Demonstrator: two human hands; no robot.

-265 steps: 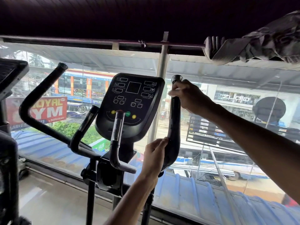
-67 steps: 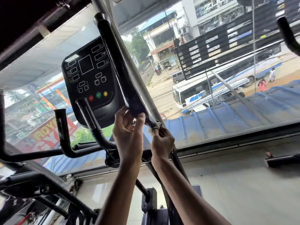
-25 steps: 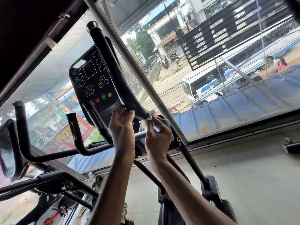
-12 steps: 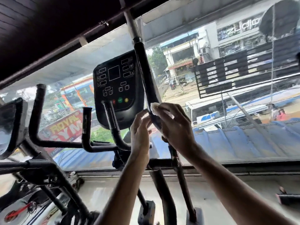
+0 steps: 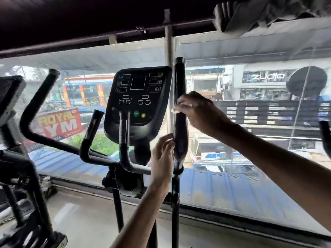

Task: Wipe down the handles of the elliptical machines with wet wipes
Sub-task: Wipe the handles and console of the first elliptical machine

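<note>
by street-facing gym windows (image 5: 232,167), right hand (image 5: 198,111) is clasping a thin white wet wipe (image 5: 179,105) around the rigid black upright elliptical handle (image 5: 180,83); left hand (image 5: 162,156) is touching it lower down, grip unclear. the limp wipe is probably needing full wrapping.

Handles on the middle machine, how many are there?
4: left long handle far left; left short handle and right short handle by the console; right long handle, gripped by the right hand.
</note>
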